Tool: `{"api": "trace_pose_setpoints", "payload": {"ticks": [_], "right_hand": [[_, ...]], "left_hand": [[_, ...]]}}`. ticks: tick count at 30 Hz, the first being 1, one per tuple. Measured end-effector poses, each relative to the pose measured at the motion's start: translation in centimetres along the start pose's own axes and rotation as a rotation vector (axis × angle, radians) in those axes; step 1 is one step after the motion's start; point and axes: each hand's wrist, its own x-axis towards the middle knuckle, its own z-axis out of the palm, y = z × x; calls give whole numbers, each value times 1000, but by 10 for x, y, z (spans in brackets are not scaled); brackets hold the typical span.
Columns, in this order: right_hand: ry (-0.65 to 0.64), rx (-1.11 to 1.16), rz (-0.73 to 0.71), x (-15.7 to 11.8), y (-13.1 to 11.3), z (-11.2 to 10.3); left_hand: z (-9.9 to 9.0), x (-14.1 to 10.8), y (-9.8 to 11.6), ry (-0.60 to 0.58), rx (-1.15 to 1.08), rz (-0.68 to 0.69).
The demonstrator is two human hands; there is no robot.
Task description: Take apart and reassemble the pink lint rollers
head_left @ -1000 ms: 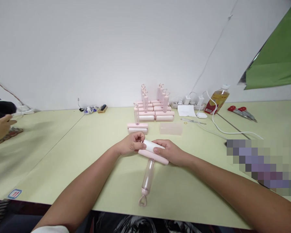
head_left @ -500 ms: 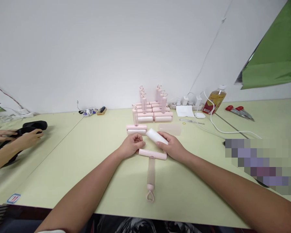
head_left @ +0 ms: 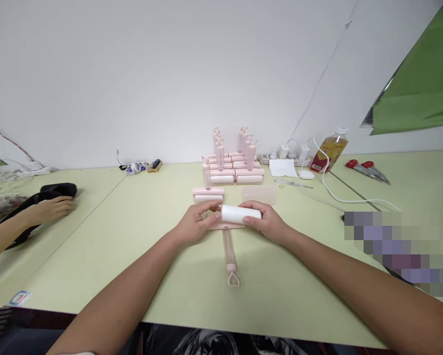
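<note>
A white roll [head_left: 238, 214] lies level between my hands, over a pink lint roller's head. My right hand [head_left: 264, 222] is wrapped round its right end. At the left end, the fingers of my left hand [head_left: 200, 221] are closed at the roll's edge and by the pink head; exactly what they pinch is partly hidden. The roller's clear handle [head_left: 229, 248] points toward me and ends in a heart-shaped loop. Just behind my hands are a pink roller [head_left: 208, 195] with its handle upright and a translucent pink cover [head_left: 259, 195].
Several upright pink rollers [head_left: 234, 176] stand by the wall. White paper [head_left: 283, 168], a power strip with cables, a drink bottle [head_left: 330, 150] and red-handled tools [head_left: 367, 170] are at the back right. At the left, another person's hand rests on a black item [head_left: 58, 191].
The white roll has turned from slanted to level, and my left hand has come up to its left end. The pink roller beneath has moved away from me, its handle tilting slightly.
</note>
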Motion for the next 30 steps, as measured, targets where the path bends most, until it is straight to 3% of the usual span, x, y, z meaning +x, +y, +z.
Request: {"api": "trace_pose_setpoints", "payload": {"ticks": [3,9,16,25,30], "right_hand": [[-43,89,32,1,4,-1],[-77,134,72,1,2,-2],[-89,163,93,0,-1,-2],[-93,159,75,1,4,-2],[-50,338,120,2,8,-3]], "left_hand": [[1,-2,-1,-65,-20,-2],[-1,-2,-4,-57,-17,-42],[0,-3,8,-77,46,16],[4,-3,6,-17,76,15],[5,-2,-3,15,29,58]]}}
